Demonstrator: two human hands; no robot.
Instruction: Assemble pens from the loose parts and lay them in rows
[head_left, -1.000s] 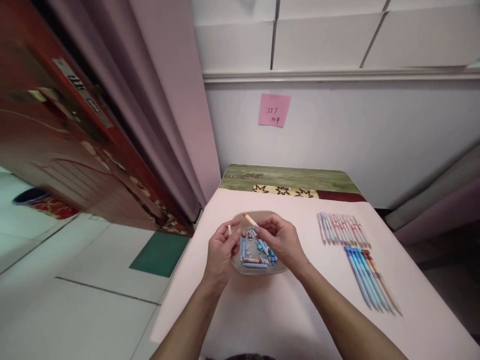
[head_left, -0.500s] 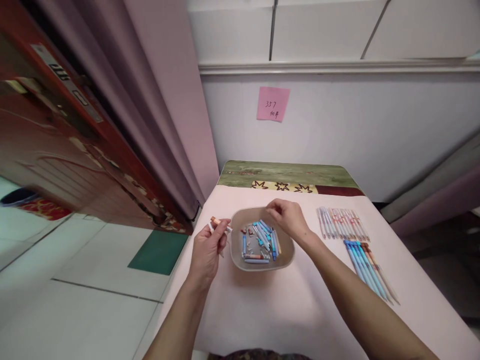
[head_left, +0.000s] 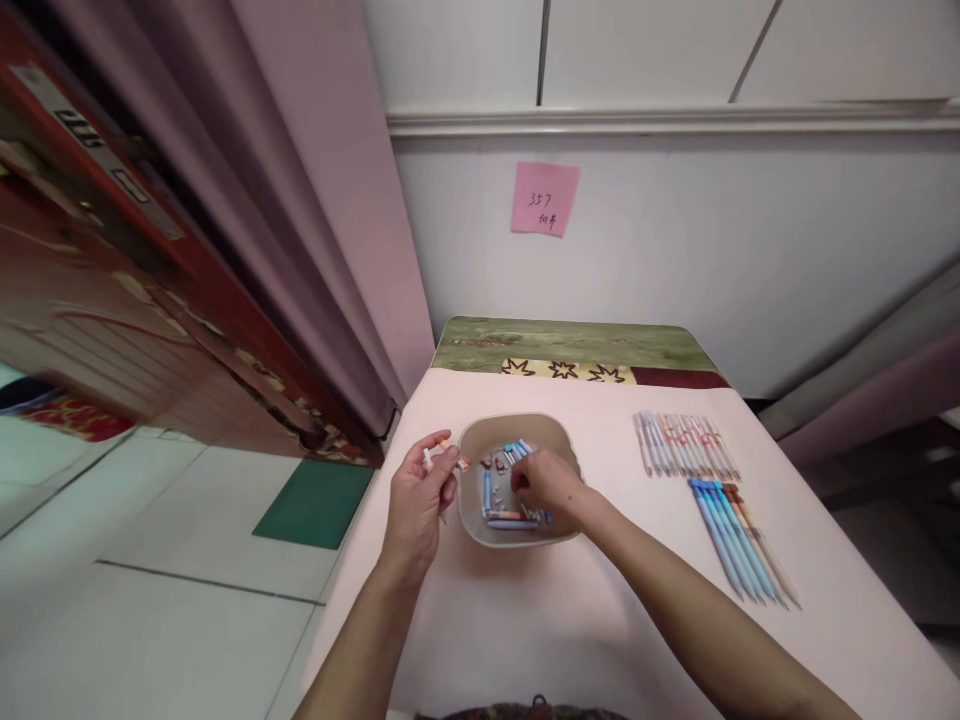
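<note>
My left hand [head_left: 421,490] is closed on small pen parts, white and orange-brown, beside the left wall of a translucent plastic container [head_left: 469,520]. Inside the container lie several blue pen pieces [head_left: 488,493], small clips and a brown-and-white piece. My right hand [head_left: 546,482] reaches down into it, fingers bent together among the pieces; whatever they hold is hidden. To the right, a row of pale clear pen barrels [head_left: 684,446] lies on the table, and below it a row of blue and brown pens [head_left: 742,545].
A pale pink cloth [head_left: 607,600] covers the table, whose green patterned far end [head_left: 562,340] shows. A pink note [head_left: 545,200] is stuck to the wall behind. A red door [head_left: 187,330] and purple curtain [head_left: 300,200] stand at the left.
My right hand has moved from the container's far right rim down and left into it. My left hand has turned slightly, still holding its parts. The view has shifted a little.
</note>
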